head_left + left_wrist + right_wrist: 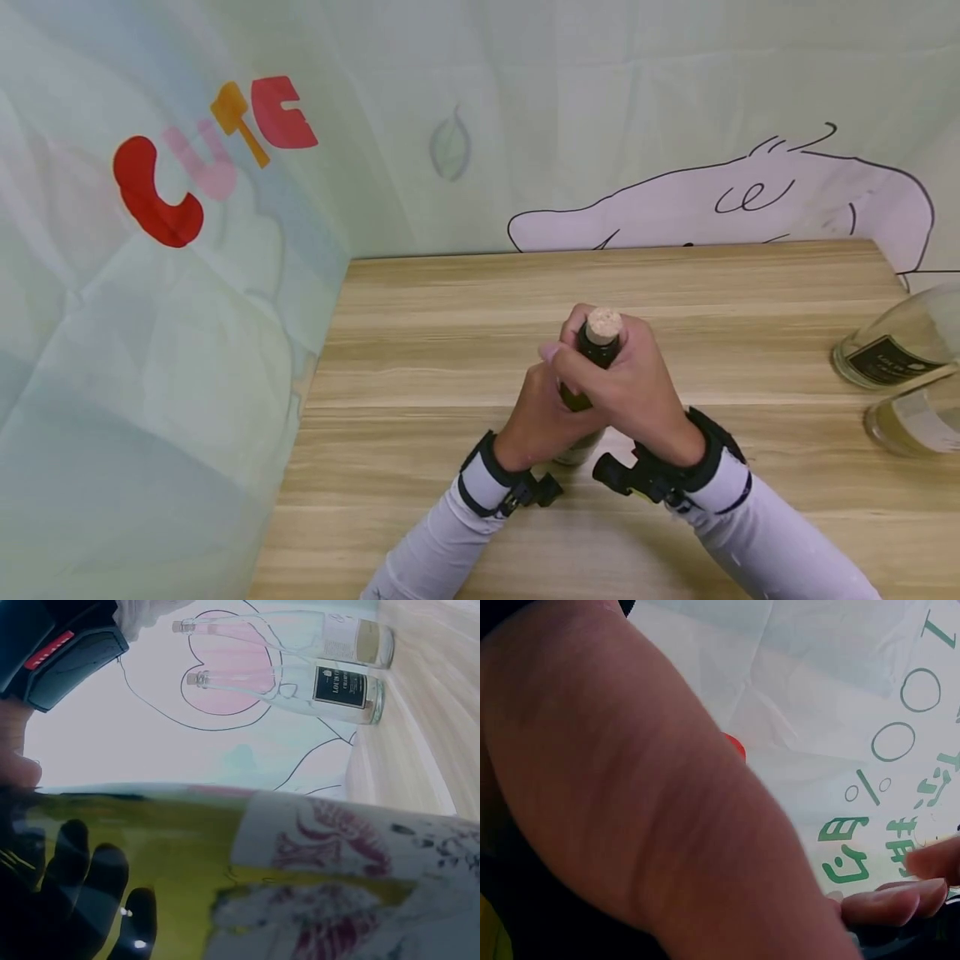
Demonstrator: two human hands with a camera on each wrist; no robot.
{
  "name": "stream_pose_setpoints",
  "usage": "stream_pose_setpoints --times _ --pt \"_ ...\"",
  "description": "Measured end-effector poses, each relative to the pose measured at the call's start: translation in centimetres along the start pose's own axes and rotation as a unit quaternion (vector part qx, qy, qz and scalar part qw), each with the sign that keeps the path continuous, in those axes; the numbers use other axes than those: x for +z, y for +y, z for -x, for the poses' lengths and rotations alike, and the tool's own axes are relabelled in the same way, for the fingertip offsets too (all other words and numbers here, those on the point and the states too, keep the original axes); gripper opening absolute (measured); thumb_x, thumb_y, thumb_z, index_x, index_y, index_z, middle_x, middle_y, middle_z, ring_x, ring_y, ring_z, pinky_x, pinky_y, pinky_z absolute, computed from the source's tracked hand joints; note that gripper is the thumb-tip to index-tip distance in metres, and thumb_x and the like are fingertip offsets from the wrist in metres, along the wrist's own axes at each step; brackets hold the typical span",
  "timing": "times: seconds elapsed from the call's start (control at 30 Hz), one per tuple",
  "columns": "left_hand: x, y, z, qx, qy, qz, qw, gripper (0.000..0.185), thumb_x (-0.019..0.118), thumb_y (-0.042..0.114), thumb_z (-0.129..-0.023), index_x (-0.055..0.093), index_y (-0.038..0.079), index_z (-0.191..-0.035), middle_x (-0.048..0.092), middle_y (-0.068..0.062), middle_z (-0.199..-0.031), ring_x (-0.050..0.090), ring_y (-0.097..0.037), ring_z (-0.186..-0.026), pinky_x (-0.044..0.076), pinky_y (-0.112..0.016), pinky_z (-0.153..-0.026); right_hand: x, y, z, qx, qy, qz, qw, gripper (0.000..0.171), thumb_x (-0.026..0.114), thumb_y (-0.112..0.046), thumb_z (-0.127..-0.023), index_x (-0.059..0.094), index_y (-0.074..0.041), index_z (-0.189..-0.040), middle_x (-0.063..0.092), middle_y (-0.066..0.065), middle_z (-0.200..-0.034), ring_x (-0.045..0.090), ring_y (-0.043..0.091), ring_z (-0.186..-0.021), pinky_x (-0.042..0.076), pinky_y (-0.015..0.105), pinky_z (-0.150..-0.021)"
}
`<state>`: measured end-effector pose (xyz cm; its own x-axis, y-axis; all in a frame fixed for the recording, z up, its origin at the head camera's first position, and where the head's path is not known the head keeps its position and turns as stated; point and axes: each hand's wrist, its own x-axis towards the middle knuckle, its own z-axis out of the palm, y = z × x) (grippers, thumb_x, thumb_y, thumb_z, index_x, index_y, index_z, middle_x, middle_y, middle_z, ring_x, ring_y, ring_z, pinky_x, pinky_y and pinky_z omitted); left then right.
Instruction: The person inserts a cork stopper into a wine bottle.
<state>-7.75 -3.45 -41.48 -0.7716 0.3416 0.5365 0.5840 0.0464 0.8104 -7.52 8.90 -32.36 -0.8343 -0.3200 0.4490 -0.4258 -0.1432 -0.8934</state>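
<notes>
Bottle: the dark green wine bottle (583, 392) stands on the wooden table (450, 333), near its middle, just in front of you.
Long axis: upright, neck toward the camera on your head, base hidden under your hands; whether it tilts slightly you cannot tell.
Cork: the cork (603, 323) sits in the mouth and juts above your fingers, untouched on top.
Right hand: your right hand (633, 392) is wrapped round the neck just below the cork, fingers curled tight on the glass.
Left hand: your left hand (542, 417) grips the shoulder and body lower down, beside the white label (352, 877).
Nearer hand: the right is nearer the cork, which lies straight above its grip, along the bottle's axis.
Surroundings: two clear glass bottles (896, 350) lie well apart at the table's right edge; a printed cloth backdrop (187, 250) hangs behind and to the left.
</notes>
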Motion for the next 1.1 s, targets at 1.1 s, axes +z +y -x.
stream_pose_setpoints --times 1.1 --pt "-1.2 2.1 0.0 0.062 -0.016 -0.029 0.9976 0.064 0.072 0.021 -0.083 0.048 -0.004 -0.136 0.054 -0.019 -0.133 0.049 -0.026 -0.128 0.038 -0.044 -0.107 -7.8 -3.5 3.0 -0.039 0.074 -0.091 0.992 0.021 0.046 0.022 -0.093 0.046 0.012 -0.075 0.046 0.014 -0.064 0.046 0.025 -0.057 0.046 0.033 -0.059"
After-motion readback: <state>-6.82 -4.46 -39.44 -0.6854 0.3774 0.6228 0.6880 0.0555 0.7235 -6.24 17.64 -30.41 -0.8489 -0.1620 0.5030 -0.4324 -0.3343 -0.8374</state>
